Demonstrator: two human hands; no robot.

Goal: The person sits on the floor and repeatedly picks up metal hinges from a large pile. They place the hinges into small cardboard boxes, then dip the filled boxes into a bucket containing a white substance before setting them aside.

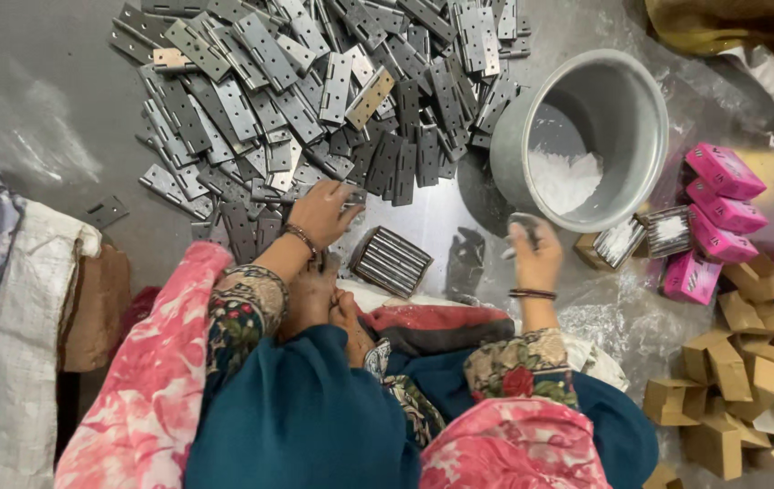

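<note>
A: Looking down, I count two hands of the person. The left hand (323, 210) lies at the near edge of the big heap of grey metal hinges (314, 91), fingers curled down onto the plates there. I cannot tell if it really grips one plate or only touches them.

B: How many hinges are in the heap?

A: Too many to count, they overlap. Most are grey; two are of brass colour, one (370, 98) in the middle of the heap, far beyond the left hand, and one (169, 59) at the far left edge. One single grey hinge (106, 211) lies apart, well to the left of the left hand.

B: And the other hand?

A: The right hand (534, 255) is closed on one small dark flat piece (523, 222), pinched at the fingertips. Just beyond it stands one round metal pot (581, 136), tilted, with white powder (564, 179) inside.

B: Between the hands?

A: One packed stack of hinges (392, 261), standing on edge, just beside the left wrist.

B: To the right of the right hand?

A: Two open brown boxes (645, 234) with powdered hinges inside, near the hand. Then pink boxes (722, 213), four clear in a row and some more cut by the picture edge. Nearer to the person lies a pile of empty brown cartons (731, 380); I cannot count them exactly.
</note>
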